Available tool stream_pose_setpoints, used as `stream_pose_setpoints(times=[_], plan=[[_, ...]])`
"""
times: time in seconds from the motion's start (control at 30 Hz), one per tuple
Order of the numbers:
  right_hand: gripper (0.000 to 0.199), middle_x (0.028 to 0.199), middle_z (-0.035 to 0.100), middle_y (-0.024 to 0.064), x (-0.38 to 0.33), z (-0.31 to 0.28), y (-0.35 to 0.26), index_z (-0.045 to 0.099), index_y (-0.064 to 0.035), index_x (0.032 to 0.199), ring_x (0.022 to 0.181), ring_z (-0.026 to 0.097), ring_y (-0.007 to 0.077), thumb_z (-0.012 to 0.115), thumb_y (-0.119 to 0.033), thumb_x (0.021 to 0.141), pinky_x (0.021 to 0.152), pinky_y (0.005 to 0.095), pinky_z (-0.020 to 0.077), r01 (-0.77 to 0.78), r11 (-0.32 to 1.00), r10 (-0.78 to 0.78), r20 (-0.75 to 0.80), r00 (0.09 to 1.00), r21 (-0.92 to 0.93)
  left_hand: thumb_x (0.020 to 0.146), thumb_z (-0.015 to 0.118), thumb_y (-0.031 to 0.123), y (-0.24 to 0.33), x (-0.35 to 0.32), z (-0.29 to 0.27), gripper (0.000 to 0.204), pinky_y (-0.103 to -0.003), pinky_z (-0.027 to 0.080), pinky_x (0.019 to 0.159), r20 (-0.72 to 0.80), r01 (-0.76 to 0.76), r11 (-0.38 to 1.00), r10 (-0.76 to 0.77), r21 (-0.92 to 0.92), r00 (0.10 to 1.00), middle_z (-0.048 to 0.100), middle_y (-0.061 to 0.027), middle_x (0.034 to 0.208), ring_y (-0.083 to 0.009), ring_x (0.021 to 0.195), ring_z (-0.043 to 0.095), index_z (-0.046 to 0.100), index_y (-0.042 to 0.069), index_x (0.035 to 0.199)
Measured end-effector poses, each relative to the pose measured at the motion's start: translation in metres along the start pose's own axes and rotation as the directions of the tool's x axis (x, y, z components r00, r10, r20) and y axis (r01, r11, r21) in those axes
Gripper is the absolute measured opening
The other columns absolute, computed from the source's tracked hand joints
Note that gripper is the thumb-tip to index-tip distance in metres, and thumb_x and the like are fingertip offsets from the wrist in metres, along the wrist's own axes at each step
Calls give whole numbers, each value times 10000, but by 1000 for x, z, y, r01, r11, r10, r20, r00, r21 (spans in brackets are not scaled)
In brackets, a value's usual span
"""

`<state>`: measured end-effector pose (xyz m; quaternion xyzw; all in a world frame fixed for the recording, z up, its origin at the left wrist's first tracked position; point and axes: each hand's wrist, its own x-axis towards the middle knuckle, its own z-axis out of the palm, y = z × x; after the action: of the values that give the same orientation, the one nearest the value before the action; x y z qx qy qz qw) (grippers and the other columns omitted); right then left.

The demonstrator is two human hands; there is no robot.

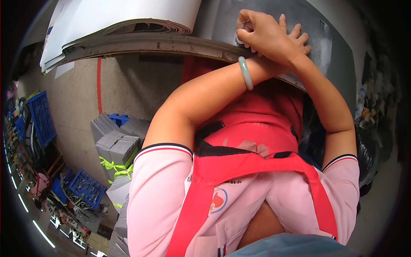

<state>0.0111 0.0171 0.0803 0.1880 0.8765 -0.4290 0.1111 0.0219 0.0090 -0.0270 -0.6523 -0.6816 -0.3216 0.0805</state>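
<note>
My forearms cross over a dark grey sheet (227, 19) at the table's edge, the right one on top. My left hand (301, 40), a pale green bangle (245, 73) on its wrist, lies on the grey surface with its fingers spread. It is partly hidden under my right wrist. My right hand (266, 33) is curled, thumb and forefinger bent together, to the left of my left hand's fingers. A small whitish bit (239, 40) shows by its fingertips; its kind is too hidden to tell.
To the left on the table lie folded-over white sheets (128, 15), above the worn table edge (171, 44). Below on the floor stand bundles of grey sheets (115, 145) tied with yellow-green strips. Blue plastic crates (87, 188) are farther left. A black bag (367, 158) is at right.
</note>
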Motion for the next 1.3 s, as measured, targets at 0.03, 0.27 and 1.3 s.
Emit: stream_pose_setpoints(times=[0.03,0.27,1.3], plan=[[113,703,674,109,0,0,-5,631,33,936,576,659,159,617,-71,894,519,309,539,-2,997,6,49,999,-81,928,585,419,-3,-2,6,474,-781,208,1141,-15,12,1000,-12,-7,1000,501,-117,1478,-365,1447,418,615,215,1355],[154,842,713,79,-11,1,32,653,-22,1064,708,667,166,665,-141,968,668,310,516,370,897,-410,-143,901,-241,923,602,456,1,4,6,521,-772,202,1151,21,27,998,-28,57,999,493,-93,1495,-348,1476,378,596,259,1406],[273,1046,708,-29,-106,-164,239,728,-75,1147,954,641,53,749,-277,964,814,206,506,28,780,351,-475,807,625,887,634,166,1,7,-11,341,-757,249,1126,-19,3,1000,-4,-27,1000,612,-129,1288,-352,1328,505,694,109,1218]])
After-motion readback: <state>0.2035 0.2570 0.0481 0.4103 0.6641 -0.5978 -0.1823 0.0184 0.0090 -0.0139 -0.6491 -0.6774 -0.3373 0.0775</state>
